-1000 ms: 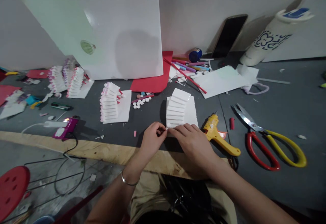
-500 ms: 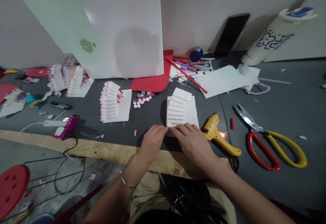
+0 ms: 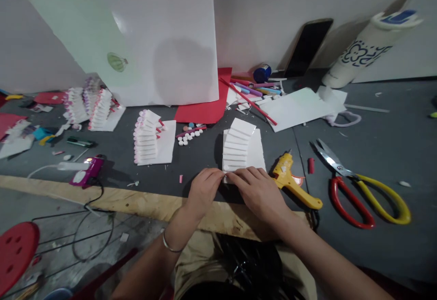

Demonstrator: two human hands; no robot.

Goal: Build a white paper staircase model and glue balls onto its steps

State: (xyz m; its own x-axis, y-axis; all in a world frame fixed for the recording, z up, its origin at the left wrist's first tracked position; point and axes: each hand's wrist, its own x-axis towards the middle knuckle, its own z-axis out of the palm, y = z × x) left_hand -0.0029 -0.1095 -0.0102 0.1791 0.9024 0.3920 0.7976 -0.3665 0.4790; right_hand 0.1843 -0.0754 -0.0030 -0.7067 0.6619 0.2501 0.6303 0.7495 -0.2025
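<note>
In front of me lies a white stepped foam piece (image 3: 235, 147), its strips fanned like stairs along the left of a white base board (image 3: 256, 150). My left hand (image 3: 206, 190) is closed at the near left corner, thumb and fingertips pinched together; what sits between them is mostly hidden. Curled over the near edge is my right hand (image 3: 261, 194), its index fingertip and thumb meeting the left fingertips there and the other fingers resting on the base. Just right of that hand lies a yellow hot glue gun (image 3: 287, 177).
Red-and-yellow-handled scissors (image 3: 346, 172) lie open at right. A finished-looking stepped piece with pink ends (image 3: 146, 138) and white beads (image 3: 186, 137) are at left. A purple power adapter (image 3: 88, 171) trails a cord. Behind stand a phone (image 3: 309, 47) and a white tumbler (image 3: 368, 52).
Both hands stay at the near edge of the stepped piece, with only a slight shift of the fingertips. The whole view has drifted a little.
</note>
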